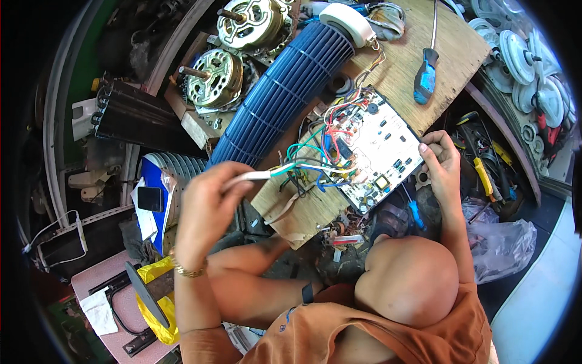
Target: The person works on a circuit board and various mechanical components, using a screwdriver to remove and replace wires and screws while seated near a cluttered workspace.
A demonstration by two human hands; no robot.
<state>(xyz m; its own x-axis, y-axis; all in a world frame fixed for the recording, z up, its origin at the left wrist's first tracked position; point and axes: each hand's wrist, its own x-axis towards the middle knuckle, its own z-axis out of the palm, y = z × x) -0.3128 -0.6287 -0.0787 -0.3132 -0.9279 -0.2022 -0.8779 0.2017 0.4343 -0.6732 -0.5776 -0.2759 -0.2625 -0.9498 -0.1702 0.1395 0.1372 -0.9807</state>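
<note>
My left hand (213,203) is closed around a white sheathed cable (251,176), whose green, white and other thin wires fan out toward the board. A white-faced circuit board (397,148) with a dark edge lies tilted over the wooden tabletop (448,27). My right hand (442,159) pinches its right edge between thumb and fingers. Red, blue and black wires (330,142) bunch along the board's left side. Just behind the board rests a long dark blue blower wheel (285,85) with a white motor (348,23) at its far end.
A blue-handled screwdriver (426,79) lies on the tabletop. Two metal motors (212,79) with upright shafts stand at the back left. Another blue-handled tool (416,213) sits below the board. Yellow-handled tools (483,176) and a plastic bag (500,249) are at right; a phone (150,199) at left.
</note>
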